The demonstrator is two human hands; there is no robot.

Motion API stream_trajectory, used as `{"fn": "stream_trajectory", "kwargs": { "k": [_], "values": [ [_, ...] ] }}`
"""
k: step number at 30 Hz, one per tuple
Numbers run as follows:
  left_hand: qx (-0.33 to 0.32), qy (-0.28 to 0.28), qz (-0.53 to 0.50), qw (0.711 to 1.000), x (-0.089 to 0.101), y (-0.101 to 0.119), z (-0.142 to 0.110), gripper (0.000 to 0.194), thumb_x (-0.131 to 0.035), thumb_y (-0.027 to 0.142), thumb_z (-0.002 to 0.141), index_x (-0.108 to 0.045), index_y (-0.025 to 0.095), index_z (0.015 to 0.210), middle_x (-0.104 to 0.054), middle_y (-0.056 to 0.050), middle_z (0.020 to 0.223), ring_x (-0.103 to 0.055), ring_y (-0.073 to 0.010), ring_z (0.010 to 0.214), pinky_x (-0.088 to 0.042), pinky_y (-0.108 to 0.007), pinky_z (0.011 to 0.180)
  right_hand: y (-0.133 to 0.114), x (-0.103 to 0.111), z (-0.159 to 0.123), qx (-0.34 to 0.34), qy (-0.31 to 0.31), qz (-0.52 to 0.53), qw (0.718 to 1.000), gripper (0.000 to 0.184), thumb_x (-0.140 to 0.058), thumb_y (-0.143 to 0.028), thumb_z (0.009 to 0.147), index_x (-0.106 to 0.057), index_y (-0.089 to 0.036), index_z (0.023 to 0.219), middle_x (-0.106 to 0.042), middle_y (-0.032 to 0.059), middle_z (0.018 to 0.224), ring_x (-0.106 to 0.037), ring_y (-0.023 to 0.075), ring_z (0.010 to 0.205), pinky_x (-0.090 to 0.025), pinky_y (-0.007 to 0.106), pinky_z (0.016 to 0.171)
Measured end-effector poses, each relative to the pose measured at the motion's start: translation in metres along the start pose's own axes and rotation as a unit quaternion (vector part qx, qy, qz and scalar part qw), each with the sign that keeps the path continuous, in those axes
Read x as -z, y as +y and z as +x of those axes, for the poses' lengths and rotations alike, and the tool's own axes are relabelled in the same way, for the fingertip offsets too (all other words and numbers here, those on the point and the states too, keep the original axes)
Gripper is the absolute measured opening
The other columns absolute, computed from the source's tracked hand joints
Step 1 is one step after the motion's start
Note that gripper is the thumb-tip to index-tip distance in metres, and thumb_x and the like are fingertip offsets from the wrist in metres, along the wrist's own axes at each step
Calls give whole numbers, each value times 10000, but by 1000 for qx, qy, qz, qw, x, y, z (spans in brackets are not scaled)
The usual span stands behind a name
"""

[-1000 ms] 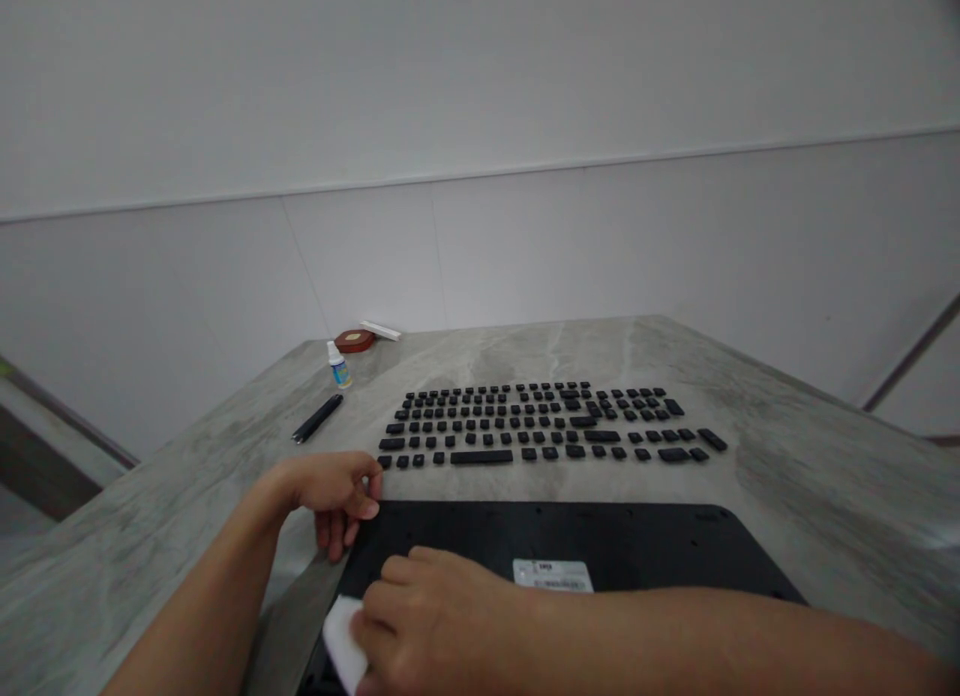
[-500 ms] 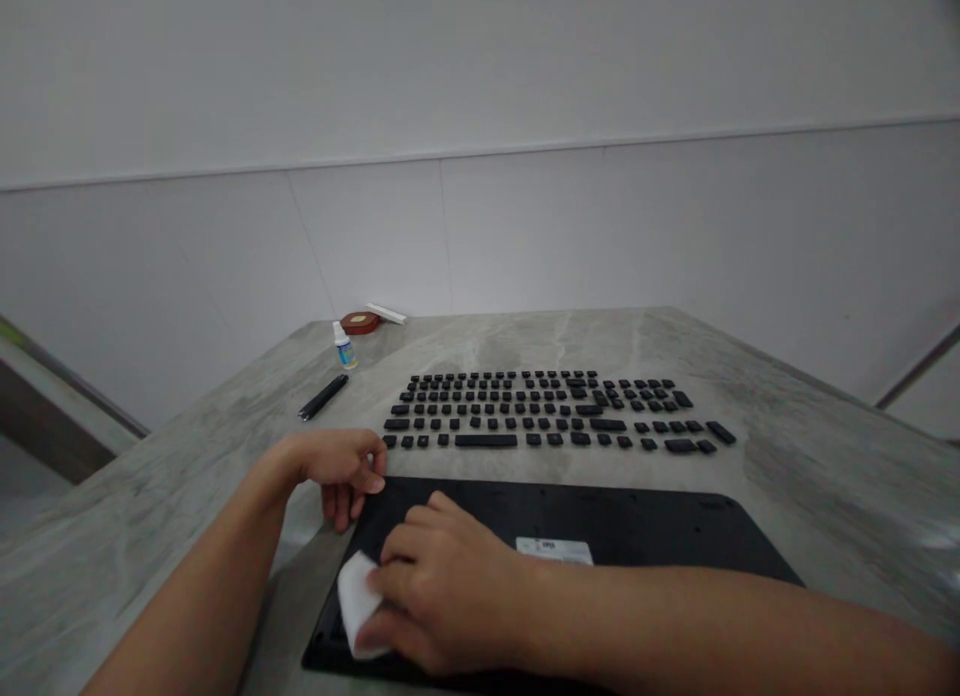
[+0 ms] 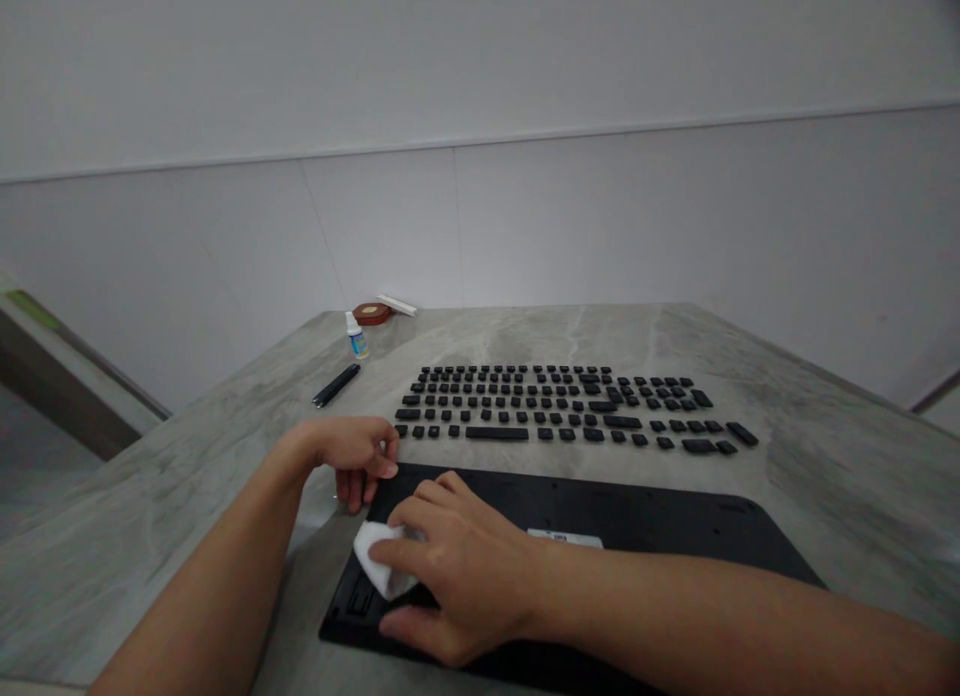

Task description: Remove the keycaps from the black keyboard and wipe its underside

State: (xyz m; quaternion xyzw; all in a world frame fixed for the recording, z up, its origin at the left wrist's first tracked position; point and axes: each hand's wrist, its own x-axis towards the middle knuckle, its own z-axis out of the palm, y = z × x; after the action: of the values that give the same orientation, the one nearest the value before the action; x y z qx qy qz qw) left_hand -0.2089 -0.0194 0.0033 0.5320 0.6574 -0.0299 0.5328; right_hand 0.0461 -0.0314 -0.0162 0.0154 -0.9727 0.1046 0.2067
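A black keyboard base (image 3: 660, 521) lies underside up at the table's near side, with a white label (image 3: 564, 539) in its middle. My left hand (image 3: 358, 454) grips the base's far left corner, thumb on top and the other fingers curled at the side. My right hand (image 3: 457, 566) presses a folded white cloth (image 3: 381, 566) onto the left part of the base, fingers closed over it. The right forearm crosses the base and covers much of its near part. Beyond the base, loose black keycaps (image 3: 496, 433) lie in rows in a keyboard layout.
On the grey marbled table (image 3: 510, 331), a black pen-like tool (image 3: 337, 385) lies left of the keycaps. Behind it stand a small white spray bottle (image 3: 356, 338), a reddish-brown round case (image 3: 371, 314) and a white strip (image 3: 397, 304). A pale wall (image 3: 525, 226) rises behind the table.
My right hand has moved the cloth away from me along the base's left end, toward the far left corner. My left hand keeps its hold; the camera view has shifted slightly.
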Motion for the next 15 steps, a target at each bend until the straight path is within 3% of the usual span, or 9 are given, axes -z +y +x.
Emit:
{"fn": "stream_trajectory", "kwargs": {
  "k": [4,8,10,11,13,15],
  "values": [
    [19,18,27,999,-3,10,-5,278,-640,367,837,-433,208,930,-710,-44,661,-733,-263,602,-554,-305,514,3,-4,0,21,-5,3,1000,317,-630,-456,875,-670,-193,1047,-673,63,1019,-557,222,900,-371,382,813],
    [35,81,70,994,-11,27,-18,214,-606,306,837,-465,191,951,-717,-56,700,-730,-273,597,-558,-318,520,-4,-4,0,-76,3,-36,996,185,-593,-333,867,-661,-165,903,-658,74,903,-539,233,848,-373,388,777],
    [31,137,102,985,-22,35,-34,195,-565,245,841,-509,173,1013,-733,-89,790,-739,-300,647,-582,-385,584,-8,-3,-1,-108,10,-45,993,164,-560,-292,889,-651,-157,906,-650,90,917,-533,247,877,-379,393,790],
    [24,169,120,978,-30,38,-43,233,-547,207,838,-529,165,1067,-736,-111,857,-744,-320,699,-591,-443,657,-9,-2,-1,-121,13,-45,992,154,-543,-269,897,-645,-155,912,-646,97,924,-530,252,885,-381,398,797],
    [-1,228,157,961,-52,37,-65,322,-542,160,837,-569,185,1157,-703,-140,1111,-705,-347,1031,-528,-517,933,-10,-2,-2,-148,19,-43,988,141,-519,-221,898,-637,-151,936,-639,108,942,-529,263,897,-383,412,811],
    [-67,289,212,931,-79,26,-86,387,-526,157,858,-582,228,1235,-621,-124,1307,-629,-330,1195,-481,-499,1037,-9,-1,-1,-164,16,-36,986,155,-511,-195,894,-635,-149,975,-637,116,954,-533,272,904,-386,424,817]
  ]
}}
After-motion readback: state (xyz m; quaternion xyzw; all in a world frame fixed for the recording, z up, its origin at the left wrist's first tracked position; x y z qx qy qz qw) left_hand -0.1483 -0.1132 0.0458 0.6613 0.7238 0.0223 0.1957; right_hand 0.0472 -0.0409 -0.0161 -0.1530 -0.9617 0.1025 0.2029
